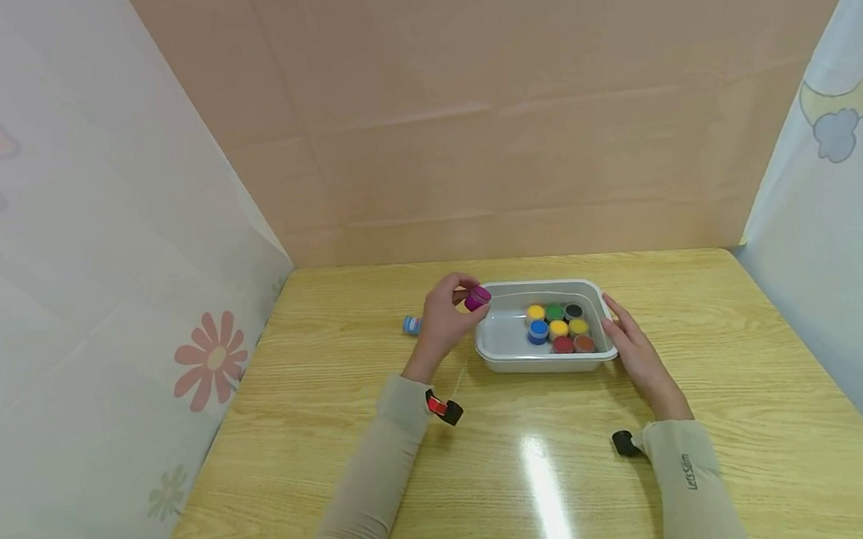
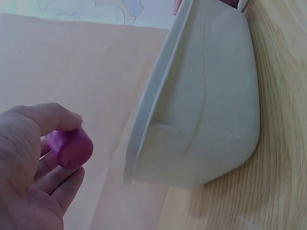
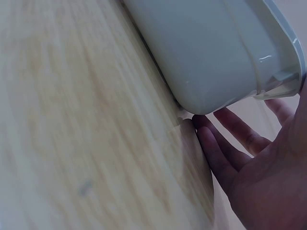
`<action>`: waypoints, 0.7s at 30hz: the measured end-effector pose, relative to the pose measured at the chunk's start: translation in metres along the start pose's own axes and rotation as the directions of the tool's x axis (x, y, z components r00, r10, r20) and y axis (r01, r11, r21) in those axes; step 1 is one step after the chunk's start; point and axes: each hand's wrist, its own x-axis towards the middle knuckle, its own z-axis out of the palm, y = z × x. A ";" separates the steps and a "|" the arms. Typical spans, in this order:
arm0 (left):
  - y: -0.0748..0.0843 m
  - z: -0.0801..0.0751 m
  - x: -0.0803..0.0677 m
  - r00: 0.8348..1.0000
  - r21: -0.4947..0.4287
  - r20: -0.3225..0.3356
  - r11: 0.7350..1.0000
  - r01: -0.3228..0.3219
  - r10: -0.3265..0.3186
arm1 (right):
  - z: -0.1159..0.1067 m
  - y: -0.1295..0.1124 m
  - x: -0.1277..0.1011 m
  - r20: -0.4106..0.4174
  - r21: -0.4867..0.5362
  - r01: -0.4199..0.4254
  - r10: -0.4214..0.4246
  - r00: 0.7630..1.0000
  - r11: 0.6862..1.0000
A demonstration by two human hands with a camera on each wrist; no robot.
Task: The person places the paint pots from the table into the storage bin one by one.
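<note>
Left hand (image 1: 446,318) up over the tabletop (image 1: 338,443), grip clamped on a small magenta paint pot (image 1: 477,298): thumb on top, fingers curled beneath, as the left wrist view shows plainly (image 2: 70,147). Pot held in the air just at the 9 o'clock rim of the white tray (image 1: 543,363), not touching it as far as can be told.

Right hand (image 1: 635,345) lies flat against the tray's 3 o'clock wall, fingers (image 3: 225,143) straight and spread, grip apart, holding nothing. In the right wrist view the fingertips meet the tray's lower corner where it sits on the wood.

Inside the tray, a cluster of paint pots packed toward the 3 o'clock end: yellow (image 1: 535,312), green (image 1: 555,312), black (image 1: 573,311) in the far row; blue (image 1: 538,330), a second yellow (image 1: 558,328), yellow-green (image 1: 578,326) in the middle; red (image 1: 563,345) and brown (image 1: 584,343) nearest. The 9 o'clock half of the tray floor shows bare.

One light blue pot (image 1: 411,324) stands on the tabletop at 9 o'clock from the left hand, partly hidden behind it.

Both forearms in beige sleeves, a small black device at each wrist. Patterned sheets hang at either side.
</note>
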 end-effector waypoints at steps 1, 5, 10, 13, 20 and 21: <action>0.001 0.001 0.000 1.000 0.010 0.004 1.000 -0.010 0.010 | 0.000 0.000 0.000 0.000 0.001 0.000 0.000 1.000 1.000; 0.003 0.007 0.000 0.999 0.044 0.020 0.998 -0.033 0.032 | 0.000 0.000 0.000 0.003 0.004 0.003 -0.003 1.000 1.000; 0.007 0.013 0.000 0.999 0.053 0.022 0.998 -0.036 0.035 | -0.001 0.000 0.000 0.011 0.015 -0.005 0.005 1.000 1.000; 0.008 0.015 0.000 0.999 0.084 0.017 0.996 -0.041 0.040 | -0.001 0.001 0.001 0.014 0.017 -0.012 0.011 1.000 1.000; 0.009 0.021 -0.002 0.999 0.173 0.031 0.984 -0.038 0.034 | -0.001 0.002 0.001 0.012 0.006 -0.004 0.004 1.000 1.000; 0.009 0.022 -0.003 0.999 0.176 0.036 0.984 -0.041 0.035 | -0.002 0.002 0.001 0.011 0.002 -0.002 0.002 1.000 1.000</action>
